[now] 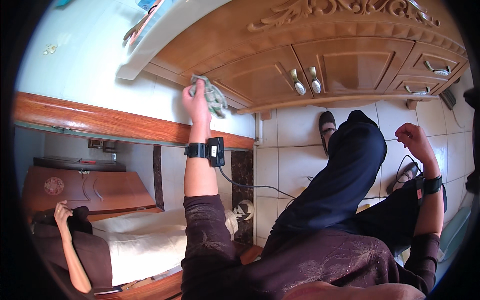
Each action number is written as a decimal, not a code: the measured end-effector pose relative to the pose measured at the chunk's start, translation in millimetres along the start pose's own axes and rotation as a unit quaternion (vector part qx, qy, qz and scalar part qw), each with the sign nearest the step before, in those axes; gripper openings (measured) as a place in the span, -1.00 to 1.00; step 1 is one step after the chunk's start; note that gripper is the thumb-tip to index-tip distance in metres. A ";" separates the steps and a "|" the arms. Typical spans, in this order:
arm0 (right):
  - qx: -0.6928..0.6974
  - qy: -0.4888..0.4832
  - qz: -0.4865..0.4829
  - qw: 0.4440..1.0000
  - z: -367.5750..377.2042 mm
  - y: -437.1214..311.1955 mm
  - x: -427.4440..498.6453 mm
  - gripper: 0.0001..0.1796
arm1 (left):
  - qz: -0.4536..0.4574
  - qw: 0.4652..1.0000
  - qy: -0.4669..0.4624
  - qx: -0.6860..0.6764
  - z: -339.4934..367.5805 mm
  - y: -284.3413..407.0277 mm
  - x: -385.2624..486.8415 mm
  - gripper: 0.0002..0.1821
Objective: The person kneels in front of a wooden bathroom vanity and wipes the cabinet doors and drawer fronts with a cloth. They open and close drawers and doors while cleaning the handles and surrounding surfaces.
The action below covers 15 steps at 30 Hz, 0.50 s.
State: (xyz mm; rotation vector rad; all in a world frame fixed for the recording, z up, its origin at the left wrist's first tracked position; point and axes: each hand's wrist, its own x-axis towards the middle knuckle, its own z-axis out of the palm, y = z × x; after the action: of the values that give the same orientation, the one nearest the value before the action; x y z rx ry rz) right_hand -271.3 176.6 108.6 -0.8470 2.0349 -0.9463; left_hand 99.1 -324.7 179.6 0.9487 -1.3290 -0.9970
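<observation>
My left hand [196, 99] grips a crumpled, patterned cloth [214, 98] against the left end of a brown wooden cabinet [240, 60], below its white countertop [168, 33]. The cloth's pattern is greenish and pale. To the right of it are two panelled cabinet doors [356, 65] with metal-and-white handles [299, 83], both closed. Off to the right, my right hand [414, 140] hangs in the air above my knee and the floor, empty, with its fingers loosely curled and a gap at the thumb.
A wooden door frame [112, 116] runs along the left beside white wall tiles [86, 71]. Beyond it a person [142, 240] in pale trousers stands near a reddish-brown door [90, 187]. A black cable [258, 186] leads from my left wrist device across white floor tiles [292, 129].
</observation>
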 end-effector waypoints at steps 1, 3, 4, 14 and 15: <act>-0.006 0.004 0.008 1.000 0.1 -0.2 -0.3 -0.88 | -0.043 0.999 0.020 0.018 -4.5 3.5 5.8 -0.65; -0.008 0.008 0.011 1.000 0.5 -0.2 -1.0 -0.87 | -0.009 0.993 0.038 -0.115 -7.5 10.9 21.6 -0.60; -0.012 0.008 0.017 1.000 0.8 -0.2 -1.2 -0.87 | -0.015 0.993 0.012 -0.118 -5.3 11.5 26.2 -0.59; -0.017 0.012 0.019 1.000 5.9 -0.8 0.8 -0.87 | 0.066 0.994 0.046 -0.076 -0.7 -10.7 18.4 -0.60; -0.017 0.012 0.023 1.000 6.1 -0.7 0.5 -0.87 | 0.023 0.995 0.059 -0.082 0.5 -12.8 21.1 -0.61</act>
State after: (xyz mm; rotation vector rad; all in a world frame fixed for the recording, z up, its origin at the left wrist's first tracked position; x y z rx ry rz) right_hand -266.4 173.8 106.1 -0.8062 2.0870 -0.9030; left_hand 98.0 -348.7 173.9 0.8360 -1.1481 -0.9843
